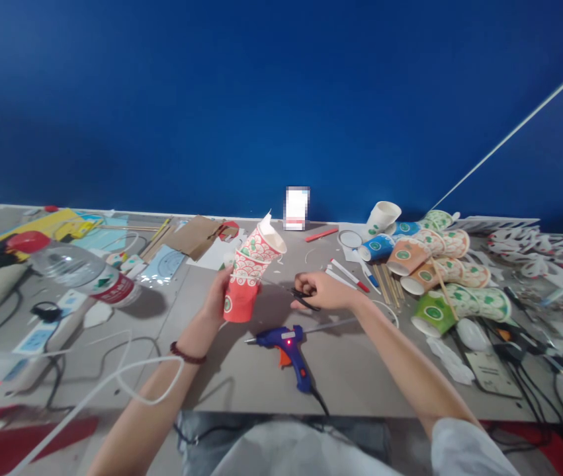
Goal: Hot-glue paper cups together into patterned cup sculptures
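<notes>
So, the left hand (216, 299) has the red paper cups (248, 281) and the right hand (329, 291) has the scissors (305, 302).

From here, the left grip is closed around the side of the cups, open just enough to fit them, and holds them up over the middle of the desk (355, 380). They lean a bit, with the wide top up and to the right. The right grip is curled up small around the black handles of the scissors. The thin blades (279, 286) point left at the cups; I can't tell if they touch. Closer to the person, a blue glue gun (281, 338) lies on the desk with a little red light (289, 342) on. More paper cups (411, 254) sit to the right, and a water bottle (80, 268) is off to the left.
</notes>
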The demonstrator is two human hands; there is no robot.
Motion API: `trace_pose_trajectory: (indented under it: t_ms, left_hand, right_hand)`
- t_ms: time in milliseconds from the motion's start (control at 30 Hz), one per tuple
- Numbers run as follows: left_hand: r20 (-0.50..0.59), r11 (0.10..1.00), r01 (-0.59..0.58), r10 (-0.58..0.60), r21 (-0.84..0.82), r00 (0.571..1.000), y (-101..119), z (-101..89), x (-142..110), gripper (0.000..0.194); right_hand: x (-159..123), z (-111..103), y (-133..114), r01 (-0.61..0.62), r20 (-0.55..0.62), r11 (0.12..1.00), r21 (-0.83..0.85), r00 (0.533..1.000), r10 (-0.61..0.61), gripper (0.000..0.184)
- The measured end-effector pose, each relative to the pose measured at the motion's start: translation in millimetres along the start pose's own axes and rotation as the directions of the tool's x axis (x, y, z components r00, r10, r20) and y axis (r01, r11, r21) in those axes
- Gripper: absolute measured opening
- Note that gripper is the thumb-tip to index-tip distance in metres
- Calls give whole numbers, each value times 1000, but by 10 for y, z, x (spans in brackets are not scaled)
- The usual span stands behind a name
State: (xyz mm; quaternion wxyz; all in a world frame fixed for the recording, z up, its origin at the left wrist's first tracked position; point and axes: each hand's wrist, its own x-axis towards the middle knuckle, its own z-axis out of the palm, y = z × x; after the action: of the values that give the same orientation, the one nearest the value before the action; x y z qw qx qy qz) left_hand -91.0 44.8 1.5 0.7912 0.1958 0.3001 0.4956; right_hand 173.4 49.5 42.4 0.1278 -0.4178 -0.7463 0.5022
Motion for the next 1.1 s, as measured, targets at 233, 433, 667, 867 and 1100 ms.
trace_pose_trajectory:
  t_ms: [233, 433, 667, 867, 1100]
  left_hand:
    - [-92, 993, -61, 70, 98, 993, -55, 19, -57, 35]
    - [-129, 983, -73, 95, 170, 987, -89, 95, -78, 29]
    - [-134, 974, -189, 205, 127, 969, 19, 118, -81, 32]
    - [-155, 964, -251, 262, 85, 953, 115, 94, -32, 33]
    - [-121, 965, -242, 253, 97, 960, 3, 141, -22, 31]
  right_hand:
    - [-73, -114, -39, -2, 16, 1000, -11, 1000, 2, 38]
    - [-130, -190, -92, -26, 74, 1000, -5, 997, 26, 30]
    - [-224, -331, -55, -34, 109, 999, 35, 994, 30, 27]
    - [-238, -318, -53, -23, 21, 994, 108, 1000, 21, 26]
    - [-113, -139, -83, -16, -66, 995, 94, 998, 22, 35]
